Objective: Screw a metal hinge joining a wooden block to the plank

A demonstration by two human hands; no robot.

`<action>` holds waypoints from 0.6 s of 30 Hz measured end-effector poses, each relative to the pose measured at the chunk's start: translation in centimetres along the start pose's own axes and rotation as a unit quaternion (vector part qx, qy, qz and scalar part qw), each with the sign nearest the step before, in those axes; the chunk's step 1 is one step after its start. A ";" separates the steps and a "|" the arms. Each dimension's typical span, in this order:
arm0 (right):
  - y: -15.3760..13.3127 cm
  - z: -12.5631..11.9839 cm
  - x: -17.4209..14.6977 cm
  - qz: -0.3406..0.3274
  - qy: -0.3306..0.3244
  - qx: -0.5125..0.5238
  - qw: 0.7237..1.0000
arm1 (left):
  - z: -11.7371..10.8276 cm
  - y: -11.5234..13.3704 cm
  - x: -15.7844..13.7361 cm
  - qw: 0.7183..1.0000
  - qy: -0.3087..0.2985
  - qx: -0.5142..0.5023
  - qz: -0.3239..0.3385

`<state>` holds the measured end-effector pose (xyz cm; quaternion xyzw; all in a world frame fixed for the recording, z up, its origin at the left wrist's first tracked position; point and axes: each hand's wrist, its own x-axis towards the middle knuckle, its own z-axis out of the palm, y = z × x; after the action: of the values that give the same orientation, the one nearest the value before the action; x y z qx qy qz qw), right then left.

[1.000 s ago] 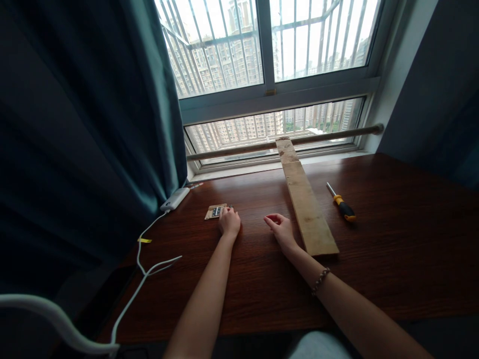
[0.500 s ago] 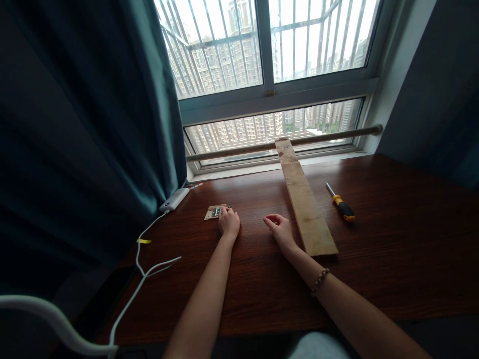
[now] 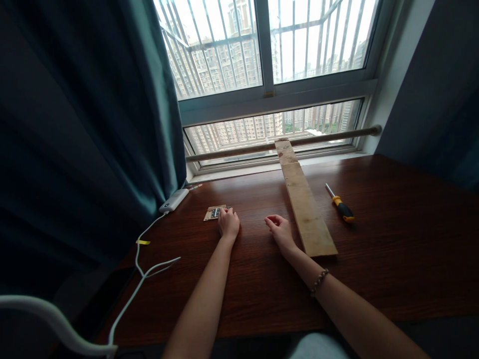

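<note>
My left hand rests on the desk with its fingers curled over the right side of a small flat tan piece, which looks like cardboard. Small dark and silver parts lie on that piece, partly covered by my fingertips; their kind is too small to make out. My right hand is closed in a pinch just left of a long wooden board. Whatever is between its fingertips, if anything, does not show. The board slants from the desk up onto a rail at the window.
Right of the board lies a screwdriver with a yellow and black handle. A white power strip sits by the curtain at the left, its white cable running along the desk. The horizontal rail crosses the window.
</note>
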<state>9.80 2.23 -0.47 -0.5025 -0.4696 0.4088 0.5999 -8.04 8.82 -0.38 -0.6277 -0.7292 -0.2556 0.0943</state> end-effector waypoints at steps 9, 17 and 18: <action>-2.6 0.1 -1.5 -0.034 -0.025 -0.057 0.997 | -1.0 2.2 -1.8 0.980 -0.068 -0.142 0.121; -7.2 -7.9 -0.6 -0.170 0.046 -0.162 0.971 | -2.8 5.9 -4.3 0.963 -0.112 -0.197 0.144; -6.8 -9.5 0.0 -0.171 0.087 -0.186 0.964 | -2.7 6.9 -4.6 0.960 -0.115 -0.229 0.114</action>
<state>19.21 -0.97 5.73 -0.5505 -0.5626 0.1604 0.5956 -1.00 4.02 1.60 -0.7362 -0.5811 -0.3296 -0.1077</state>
